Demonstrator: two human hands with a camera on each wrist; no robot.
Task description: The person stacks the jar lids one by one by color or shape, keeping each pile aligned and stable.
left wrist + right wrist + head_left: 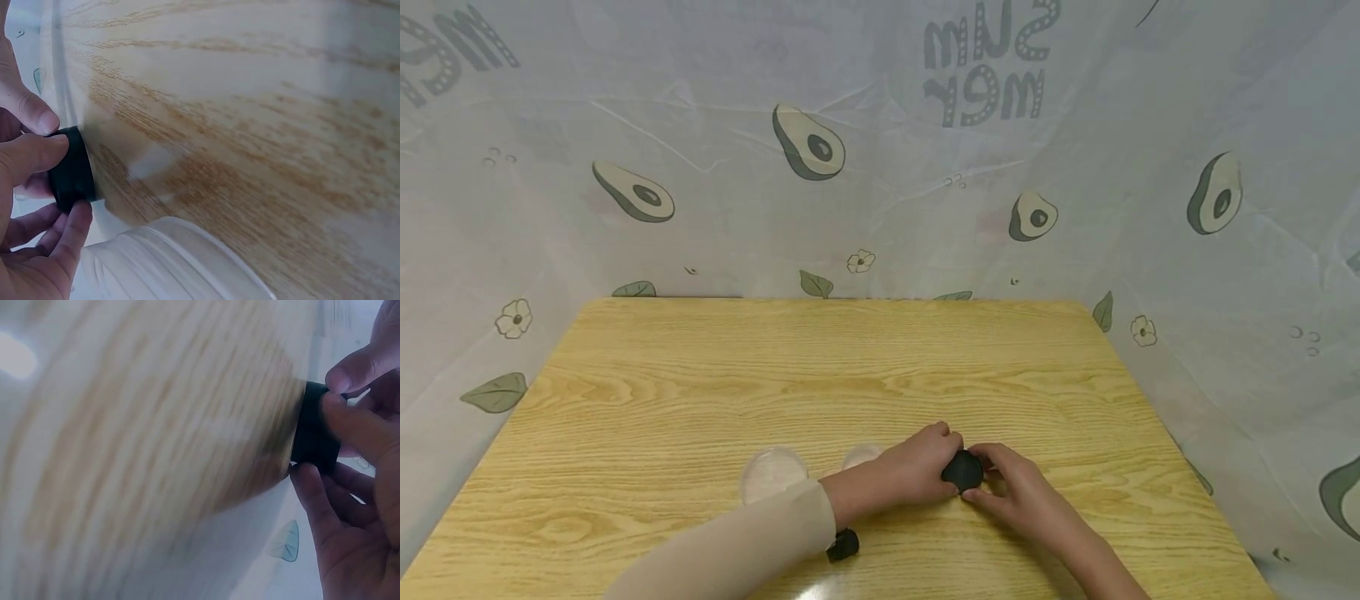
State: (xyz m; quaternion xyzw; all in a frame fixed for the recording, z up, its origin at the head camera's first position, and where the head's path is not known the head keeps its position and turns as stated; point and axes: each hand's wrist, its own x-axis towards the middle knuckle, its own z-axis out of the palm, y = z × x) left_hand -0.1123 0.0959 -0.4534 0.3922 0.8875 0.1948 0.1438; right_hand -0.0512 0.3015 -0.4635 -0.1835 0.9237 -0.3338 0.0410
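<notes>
A short black cylinder [963,472] stands on the wooden table between the two hands. From its left side my left hand [921,468] grips it, thumb low and fingers over the far edge. On the opposite side, the thumb and fingers of my right hand [1018,493] pinch it. The left wrist view shows a thumb on top of the black cylinder [72,169] and fingertips at its lower side. In the right wrist view, fingers of both hands surround the black cylinder [315,431], hiding part of it.
A clear round plastic container [773,473] and a smaller clear round piece [861,454] sit left of the hands, partly behind the left arm. A small black object [843,545] lies by the left sleeve. A printed curtain [895,192] surrounds the wooden table [820,358].
</notes>
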